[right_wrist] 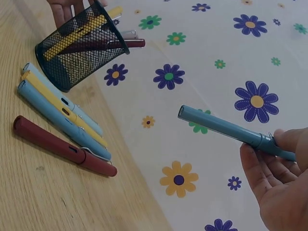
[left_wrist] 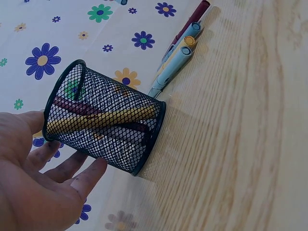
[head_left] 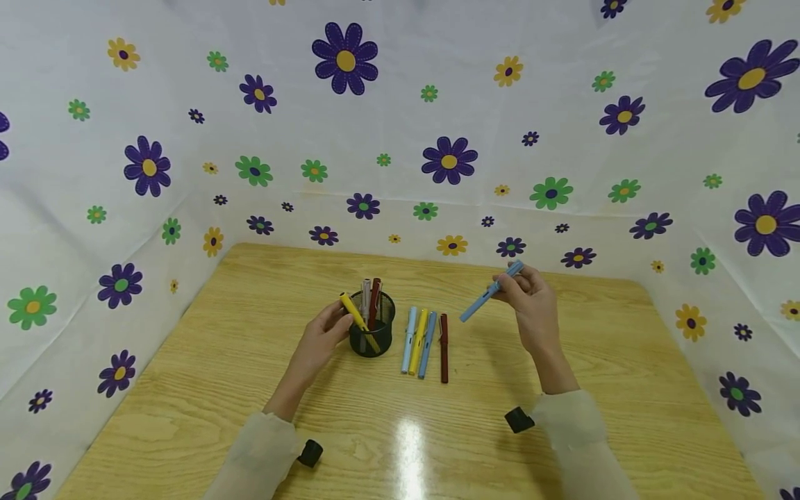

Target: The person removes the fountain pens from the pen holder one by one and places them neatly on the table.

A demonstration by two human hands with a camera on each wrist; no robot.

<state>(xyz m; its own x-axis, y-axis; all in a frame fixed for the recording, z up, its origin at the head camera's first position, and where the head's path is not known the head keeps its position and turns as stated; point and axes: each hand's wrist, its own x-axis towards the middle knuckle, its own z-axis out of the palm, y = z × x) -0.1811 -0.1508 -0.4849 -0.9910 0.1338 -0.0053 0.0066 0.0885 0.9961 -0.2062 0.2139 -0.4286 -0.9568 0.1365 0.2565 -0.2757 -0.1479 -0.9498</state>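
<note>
My left hand [head_left: 321, 344] holds the side of a black mesh pen cup [head_left: 379, 342] standing on the table, thumb at the rim and fingers along the mesh in the left wrist view. Inside lean a yellow pen [head_left: 353, 310], a dark red pen [head_left: 374, 302] and a grey pen [head_left: 365, 293]. In the air to the right, my right hand [head_left: 536, 305] pinches a blue pen [head_left: 478, 307] between thumb and fingers, slanting down toward the left. Right of the cup lie a light blue pen [head_left: 409, 340], another yellow pen [head_left: 418, 344], another blue pen [head_left: 428, 345] and another dark red pen [head_left: 444, 351].
The wooden table [head_left: 206, 361] has its far edge against a white flower-print cloth [head_left: 400, 125], which also runs along both sides. A black wrist device shows at the left sleeve [head_left: 256, 444] and another at the right sleeve [head_left: 571, 423].
</note>
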